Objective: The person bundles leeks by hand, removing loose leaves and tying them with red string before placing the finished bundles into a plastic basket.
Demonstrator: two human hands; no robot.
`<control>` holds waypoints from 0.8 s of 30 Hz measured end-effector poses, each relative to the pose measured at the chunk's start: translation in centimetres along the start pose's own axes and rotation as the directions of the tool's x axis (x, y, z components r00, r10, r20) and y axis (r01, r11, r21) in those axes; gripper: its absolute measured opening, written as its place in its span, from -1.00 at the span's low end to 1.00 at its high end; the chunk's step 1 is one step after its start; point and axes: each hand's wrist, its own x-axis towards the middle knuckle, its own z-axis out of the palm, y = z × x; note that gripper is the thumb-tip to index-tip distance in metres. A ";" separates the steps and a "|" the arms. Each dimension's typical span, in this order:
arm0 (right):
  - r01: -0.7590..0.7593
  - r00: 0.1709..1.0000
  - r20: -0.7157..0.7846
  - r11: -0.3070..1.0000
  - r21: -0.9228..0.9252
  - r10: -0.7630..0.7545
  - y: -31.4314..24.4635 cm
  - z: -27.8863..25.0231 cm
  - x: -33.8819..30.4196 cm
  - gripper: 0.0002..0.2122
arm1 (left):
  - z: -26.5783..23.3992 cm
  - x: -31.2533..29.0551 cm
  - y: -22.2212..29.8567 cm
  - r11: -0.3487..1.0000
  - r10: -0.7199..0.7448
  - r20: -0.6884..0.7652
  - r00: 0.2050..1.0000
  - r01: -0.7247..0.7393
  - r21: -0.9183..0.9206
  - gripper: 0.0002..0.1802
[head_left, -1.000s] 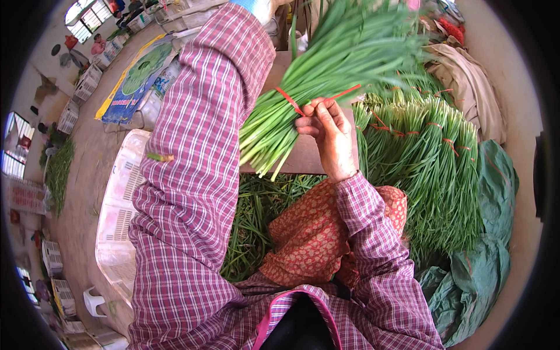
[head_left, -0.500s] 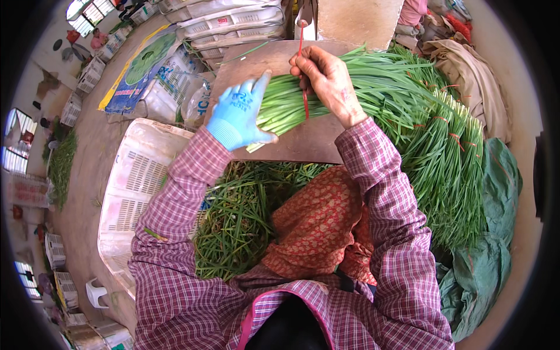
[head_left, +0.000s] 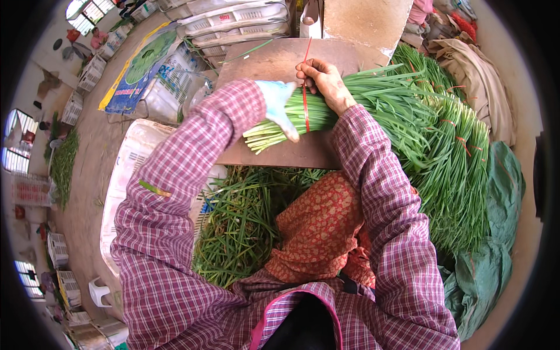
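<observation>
On the board [head_left: 274, 61] in front of me lies a bundle of garlic chives [head_left: 318, 111], pale cut ends to the left, long green leaves to the right. A thin red tie [head_left: 306, 105] runs across it, one end standing up beyond the far side. My left hand [head_left: 277, 105], in a light blue glove, straddles the stalks near the cut ends, thumb on the near side and fingers toward the far side. Bare, my right hand [head_left: 324, 81] pinches the red tie with bent fingers at the bundle's far edge. Part of the tie is hidden beneath the bundle.
Several tied chive bundles [head_left: 455, 169] are heaped at the right beside green sheeting [head_left: 496, 204]. Loose leaves [head_left: 239, 227] lie below the board, beside a white crate [head_left: 125, 181]. White crates [head_left: 233, 20] are stacked at the far side.
My left hand has turned and shifted right along the bundle, closer to the tie; its forearm rose. My right hand has moved slightly nearer and right, still pinching the tie.
</observation>
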 end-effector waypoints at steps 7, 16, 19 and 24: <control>0.050 0.993 -0.110 0.995 0.092 -0.040 0.1 -0.3 -1.2 -0.86 | 6.0 0.4 2.4 0.972 -0.151 -0.423 0.893 0.212 0.101 0.15; 0.307 0.941 -0.008 0.867 -0.393 -0.338 -4.8 1.6 -4.0 -0.86 | 4.5 -0.6 3.9 0.911 -0.086 -0.510 0.856 0.274 0.308 -0.16; 0.248 0.957 -0.011 0.836 -0.490 -0.291 -2.0 1.1 -4.2 -0.85 | 6.3 1.0 4.1 0.880 -0.168 -0.357 0.919 0.303 0.365 0.08; 0.310 0.941 0.000 0.859 -0.408 -0.339 -1.8 1.1 -4.2 -0.80 | 5.4 1.8 5.2 0.941 -0.144 -0.432 0.890 0.258 0.219 0.10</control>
